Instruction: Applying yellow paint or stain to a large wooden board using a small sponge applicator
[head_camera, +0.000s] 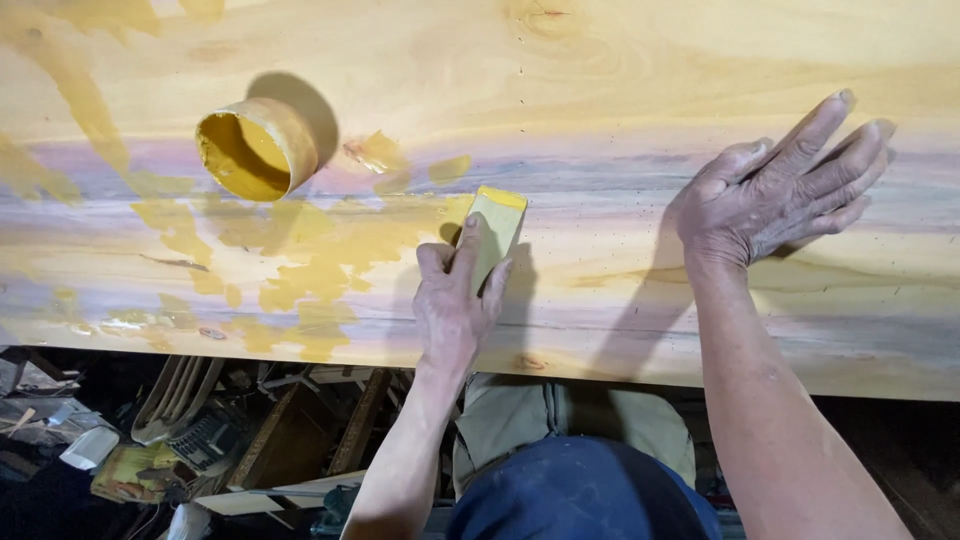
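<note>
my left hand (455, 300) grips the yellow scraper (497, 232), its lower end hidden; right hand (775, 195) lies flat, fingers spread, on the board (620, 90).

Flat yellow scraper (497, 230) tilted on wooden board, paste-smeared edge up, beside tipped yellow-filled tub (255, 148)

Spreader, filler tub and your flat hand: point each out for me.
spreader (500, 222), head view, on its yellow blade.
filler tub (240, 155), head view, on its yellow inside.
right hand (765, 195), head view, on its back.
</note>
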